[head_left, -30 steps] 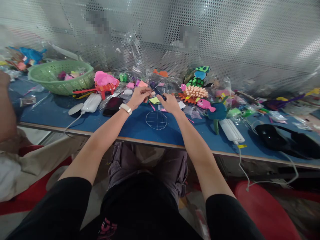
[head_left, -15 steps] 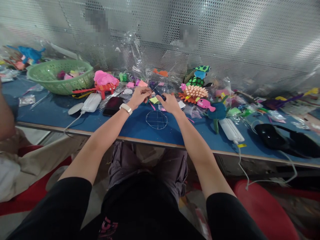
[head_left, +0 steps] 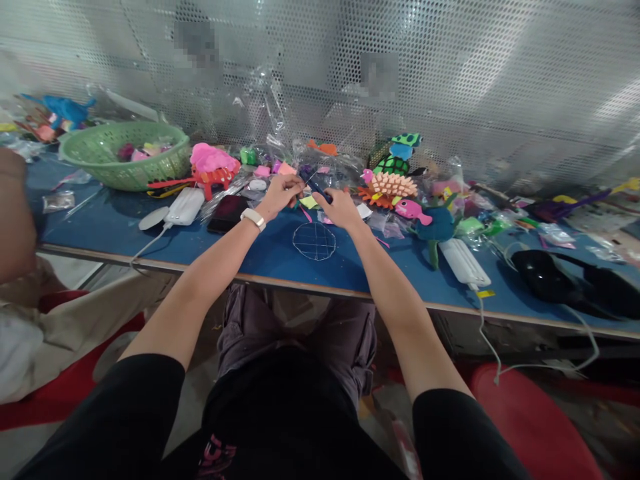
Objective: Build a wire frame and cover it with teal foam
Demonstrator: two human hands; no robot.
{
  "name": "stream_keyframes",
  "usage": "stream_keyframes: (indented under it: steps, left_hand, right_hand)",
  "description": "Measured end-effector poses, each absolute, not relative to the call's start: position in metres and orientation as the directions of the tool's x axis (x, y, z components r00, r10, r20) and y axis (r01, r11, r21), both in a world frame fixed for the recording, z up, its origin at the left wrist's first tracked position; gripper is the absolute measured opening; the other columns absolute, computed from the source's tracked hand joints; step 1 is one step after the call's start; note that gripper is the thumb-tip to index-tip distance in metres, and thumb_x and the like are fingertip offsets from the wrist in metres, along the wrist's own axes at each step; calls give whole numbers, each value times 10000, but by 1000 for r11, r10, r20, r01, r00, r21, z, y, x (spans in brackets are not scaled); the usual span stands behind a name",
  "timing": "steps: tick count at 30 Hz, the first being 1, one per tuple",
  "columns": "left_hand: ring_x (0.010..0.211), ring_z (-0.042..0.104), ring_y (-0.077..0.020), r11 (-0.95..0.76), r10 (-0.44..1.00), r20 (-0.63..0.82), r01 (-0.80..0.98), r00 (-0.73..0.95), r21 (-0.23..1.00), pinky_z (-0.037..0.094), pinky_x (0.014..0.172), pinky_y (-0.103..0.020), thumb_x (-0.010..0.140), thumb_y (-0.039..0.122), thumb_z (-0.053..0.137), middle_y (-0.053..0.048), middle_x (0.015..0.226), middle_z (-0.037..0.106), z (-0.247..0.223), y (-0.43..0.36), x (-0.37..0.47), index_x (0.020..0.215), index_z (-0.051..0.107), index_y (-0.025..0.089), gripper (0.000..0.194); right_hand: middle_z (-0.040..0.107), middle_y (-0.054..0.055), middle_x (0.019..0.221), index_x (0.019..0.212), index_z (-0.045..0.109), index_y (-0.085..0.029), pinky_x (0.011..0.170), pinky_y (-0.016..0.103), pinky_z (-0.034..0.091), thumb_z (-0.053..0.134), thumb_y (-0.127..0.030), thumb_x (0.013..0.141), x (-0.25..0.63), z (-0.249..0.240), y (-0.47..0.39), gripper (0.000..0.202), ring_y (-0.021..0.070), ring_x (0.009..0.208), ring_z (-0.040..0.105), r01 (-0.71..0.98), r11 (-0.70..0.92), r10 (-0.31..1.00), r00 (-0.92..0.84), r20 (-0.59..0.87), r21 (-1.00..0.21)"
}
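Note:
My left hand (head_left: 283, 193), with a pale band on the wrist, has its fingers pinched on a thin wire (head_left: 309, 179) over the middle of the table. Close to its right, my right hand (head_left: 340, 207) is wrapped round dark-handled pliers (head_left: 320, 192), which point up and left toward the left fingertips. The jaws are too small to make out clearly. Nearer the table's front edge, a round wire frame (head_left: 314, 241) with crossing wires lies flat below both hands. Behind the hands are scraps of coloured foam and clear plastic, among them a yellow piece (head_left: 309, 201).
A green basket (head_left: 125, 175) and pink-and-red foam animal (head_left: 215, 165) stand left, near a dark phone (head_left: 227, 213) and white power bank (head_left: 185, 205). Foam animals (head_left: 393, 185), another white power bank (head_left: 465, 263) and black headphones (head_left: 545, 272) lie right. Another person's arm (head_left: 15, 217) is at far left.
Both hands stay almost in place, still close together with the wire and pliers. The view has shifted very slightly, and the other person's arm at far left has moved a little into view.

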State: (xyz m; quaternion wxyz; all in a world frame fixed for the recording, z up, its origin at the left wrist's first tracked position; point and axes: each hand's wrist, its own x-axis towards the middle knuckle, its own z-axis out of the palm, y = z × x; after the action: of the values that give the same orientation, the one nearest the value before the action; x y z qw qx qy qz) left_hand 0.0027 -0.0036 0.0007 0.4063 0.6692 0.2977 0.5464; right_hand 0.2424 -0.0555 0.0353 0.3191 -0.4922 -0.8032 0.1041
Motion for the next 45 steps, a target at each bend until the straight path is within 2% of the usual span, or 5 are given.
stream_keyframes:
  steps: [23, 31, 36, 40, 45]
  left_hand:
    - [482, 594, -124, -487, 840, 492, -79, 230, 870, 439, 457, -302, 901, 599, 981, -36, 742, 751, 3, -6, 3, 949, 784, 246, 407]
    - [805, 792, -212, -346, 889, 401, -248, 223, 905, 594, 636, -338, 820, 401, 965, -77, 981, 815, 7, 4, -15, 1022, 797, 237, 309]
    - [1243, 820, -296, -402, 777, 472, -250, 416, 881, 686, 919, -377, 670, 304, 1063, -105, 1332, 850, 16, -2, -21, 1270, 844, 270, 640]
    - [1229, 804, -266, -416, 764, 485, -250, 425, 874, 677, 972, -380, 696, 400, 1100, -100, 1334, 850, 18, -4, -19, 1283, 869, 267, 644]
    - [1061, 789, -207, -533, 762, 571, -206, 305, 821, 652, 942, -369, 756, 535, 1113, -76, 1137, 847, 11, 5, -16, 1075, 892, 248, 483]
  right_hand:
    - [772, 122, 873, 893, 697, -250, 820, 419, 486, 311, -1046, 1057, 240, 33, -56, 900, 278, 834, 697, 703, 505, 851, -307, 427, -502]
    - [640, 44, 648, 881, 660, -269, 709, 392, 488, 297, -1155, 946, 238, 39, -63, 960, 241, 658, 645, 564, 469, 881, -355, 313, -679]
    - [595, 33, 569, 827, 668, -257, 622, 366, 466, 255, -1137, 972, 236, 37, -65, 983, 194, 538, 584, 477, 443, 881, -389, 270, -759]
    - [593, 51, 562, 762, 680, -242, 606, 354, 473, 237, -1132, 978, 234, 39, -66, 1017, 188, 554, 603, 536, 435, 889, -380, 253, -723]
    - [623, 85, 548, 713, 671, -239, 608, 357, 508, 221, -1094, 1017, 235, 42, -68, 1013, 204, 573, 655, 620, 406, 903, -386, 189, -671]
